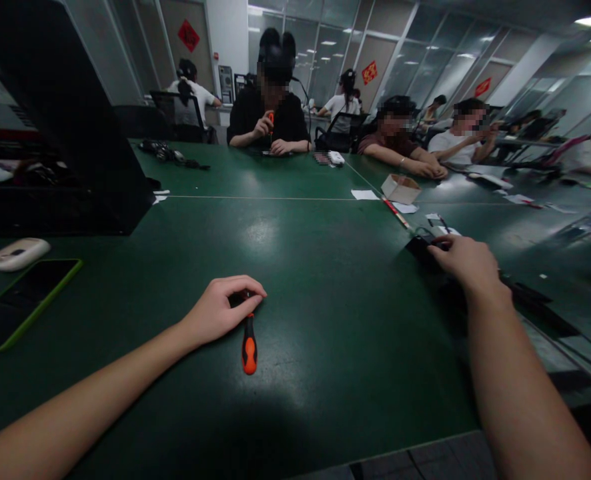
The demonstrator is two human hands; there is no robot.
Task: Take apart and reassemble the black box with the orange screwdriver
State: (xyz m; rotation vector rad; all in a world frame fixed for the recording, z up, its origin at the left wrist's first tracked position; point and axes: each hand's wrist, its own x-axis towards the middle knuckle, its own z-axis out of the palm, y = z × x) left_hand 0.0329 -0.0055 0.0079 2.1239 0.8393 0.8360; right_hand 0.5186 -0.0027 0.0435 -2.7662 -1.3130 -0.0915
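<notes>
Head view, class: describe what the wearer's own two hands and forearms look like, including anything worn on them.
The left hand and right hand are ungloved, with no ring visible. The left forearm and right forearm are bare: no sleeve, watch or bracelet shows. No markings can be made out; the nails are too small to describe.

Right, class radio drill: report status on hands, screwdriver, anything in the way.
Left hand over far end of orange-and-black screwdriver, grip unclear. Right hand at dark items, contact unclear. Handle unobstructed; green-edged phone apart, leftward.

Orange-and-black screwdriver [249, 347] flat on table [345, 320]
</notes>
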